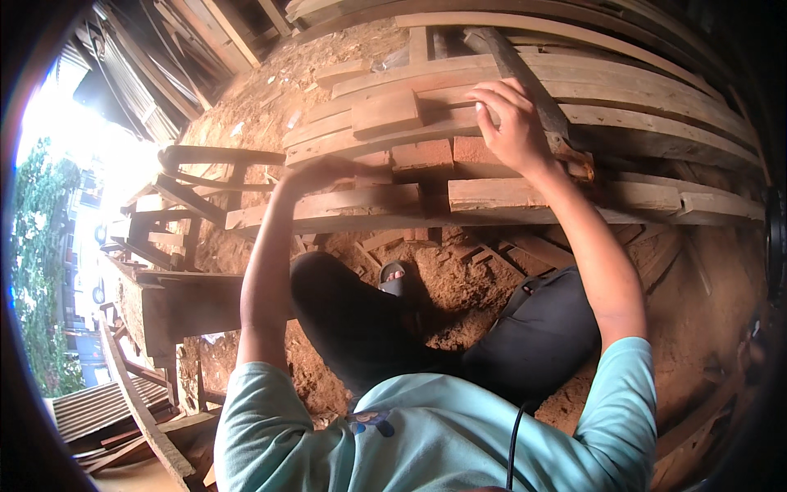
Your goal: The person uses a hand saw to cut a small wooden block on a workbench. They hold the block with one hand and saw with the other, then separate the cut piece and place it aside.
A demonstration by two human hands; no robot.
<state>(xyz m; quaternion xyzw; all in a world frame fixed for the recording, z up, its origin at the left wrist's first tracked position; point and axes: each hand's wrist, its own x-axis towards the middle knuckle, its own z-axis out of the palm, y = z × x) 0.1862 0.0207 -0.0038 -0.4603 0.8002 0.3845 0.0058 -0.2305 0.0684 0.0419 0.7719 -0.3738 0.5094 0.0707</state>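
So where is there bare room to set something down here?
The planks right of the saw look bare along their tops. A narrow gap opens between the two front boards' ends. The middle is crowded: block, right hand and saw sit close, with reddish blocks beside the left hand.

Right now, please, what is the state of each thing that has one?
Left hand: in shadow, grip unclear
Right hand: fingers bent, apparently empty
Hand saw: lying across the planks
Small wooden block: lying flat
Reddish blocks: side by side
Sandal: worn
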